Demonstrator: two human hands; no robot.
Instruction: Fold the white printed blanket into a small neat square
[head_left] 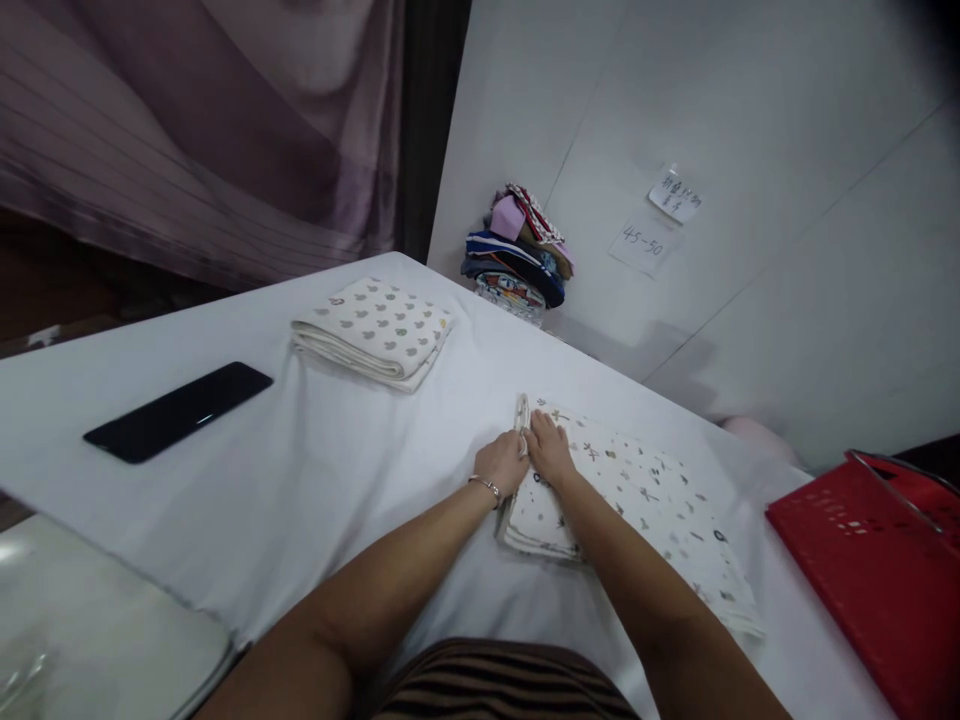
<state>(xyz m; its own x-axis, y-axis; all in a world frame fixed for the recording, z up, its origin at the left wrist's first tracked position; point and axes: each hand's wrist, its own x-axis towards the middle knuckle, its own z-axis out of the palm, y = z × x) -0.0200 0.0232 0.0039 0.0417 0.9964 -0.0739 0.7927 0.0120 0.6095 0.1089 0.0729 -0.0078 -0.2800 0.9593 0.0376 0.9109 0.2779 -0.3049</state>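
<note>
A white cloth [667, 500] with small printed motifs lies partly folded on the white-covered table, its layers stacked at the left end. My left hand [501, 462], with a bracelet at the wrist, is closed on the cloth's left folded edge; its fingertips are partly hidden. My right hand [551, 448] rests on top of the cloth just beside it, fingers stretched out and pressing down. Farther back on the left sits a second folded white cloth [382, 325] with a grey print, apart from both hands.
A black phone [180, 410] lies on the white table cover [330, 450] at the left. A red basket [862, 570] stands at the right. Folded fabrics are stacked [517, 255] by the wall, which bears paper notes [645, 245]. A stool-like pale seat [97, 620] is at lower left.
</note>
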